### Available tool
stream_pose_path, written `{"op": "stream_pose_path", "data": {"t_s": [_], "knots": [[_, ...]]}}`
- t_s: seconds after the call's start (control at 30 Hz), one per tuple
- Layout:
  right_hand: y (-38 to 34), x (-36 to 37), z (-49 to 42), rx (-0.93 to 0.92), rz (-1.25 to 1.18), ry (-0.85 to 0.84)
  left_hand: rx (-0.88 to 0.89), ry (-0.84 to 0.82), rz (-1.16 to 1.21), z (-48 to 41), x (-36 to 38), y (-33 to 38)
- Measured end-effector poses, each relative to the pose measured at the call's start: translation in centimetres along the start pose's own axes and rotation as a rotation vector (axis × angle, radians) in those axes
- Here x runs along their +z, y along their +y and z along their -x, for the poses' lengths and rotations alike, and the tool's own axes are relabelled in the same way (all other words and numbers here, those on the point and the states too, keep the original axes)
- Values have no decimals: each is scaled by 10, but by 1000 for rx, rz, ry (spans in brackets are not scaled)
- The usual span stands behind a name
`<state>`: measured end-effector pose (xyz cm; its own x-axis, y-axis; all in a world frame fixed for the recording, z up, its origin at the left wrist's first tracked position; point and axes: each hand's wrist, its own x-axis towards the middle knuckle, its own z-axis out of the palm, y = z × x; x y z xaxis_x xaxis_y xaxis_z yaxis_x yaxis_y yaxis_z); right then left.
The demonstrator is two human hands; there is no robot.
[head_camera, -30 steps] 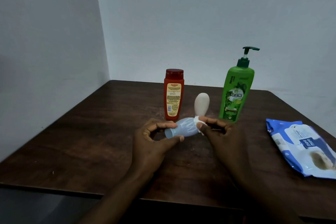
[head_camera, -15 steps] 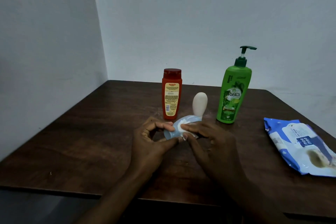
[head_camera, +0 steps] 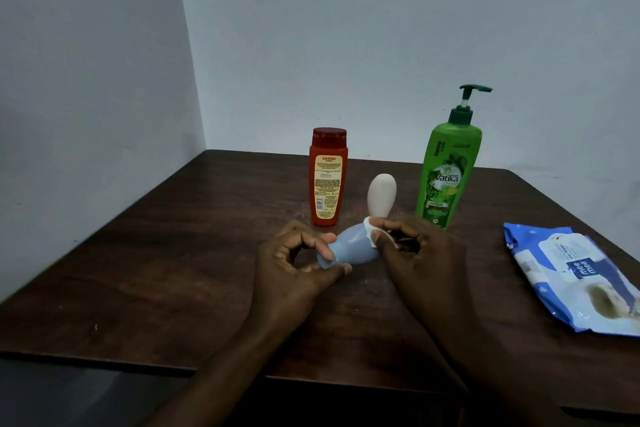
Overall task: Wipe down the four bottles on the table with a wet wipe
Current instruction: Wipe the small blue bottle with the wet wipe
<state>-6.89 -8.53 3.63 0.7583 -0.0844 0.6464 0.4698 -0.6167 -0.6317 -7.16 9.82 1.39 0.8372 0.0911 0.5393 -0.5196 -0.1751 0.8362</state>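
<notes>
A small light-blue bottle with a cream rounded cap is held tilted above the dark wooden table, cap pointing away. My left hand pinches its base between thumb and fingers. My right hand pinches a white wet wipe wrapped around the bottle's neck. Behind stand a red-orange bottle and a green pump bottle, both upright. I see only three bottles.
A blue and white wet-wipe pack lies flat at the table's right edge. Pale walls meet in a corner behind the table, close to its far and left sides.
My right hand slid the wipe from the bottle's base end back up toward the neck. The left hand kept its hold on the base.
</notes>
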Motion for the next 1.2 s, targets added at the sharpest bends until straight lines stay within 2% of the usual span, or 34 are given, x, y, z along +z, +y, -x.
{"op": "stream_pose_path", "data": {"t_s": [0.47, 0.6, 0.77, 1.0, 1.2], "knots": [[-36, 4, 17, -223, 21, -68, 83, 21, -46, 2, 2, 2], [-32, -2, 13, -199, -8, -66, 97, 20, -73, 3, 2, 4], [-15, -7, 1, -92, 72, -81, 91, 3, -96, 2, 2, 5], [1, -15, -13, 61, 53, -53, 111, 2, -123, 3, 3, 5], [-14, -5, -9, 42, 80, -66, 146, -8, -95, 4, 4, 6]]}}
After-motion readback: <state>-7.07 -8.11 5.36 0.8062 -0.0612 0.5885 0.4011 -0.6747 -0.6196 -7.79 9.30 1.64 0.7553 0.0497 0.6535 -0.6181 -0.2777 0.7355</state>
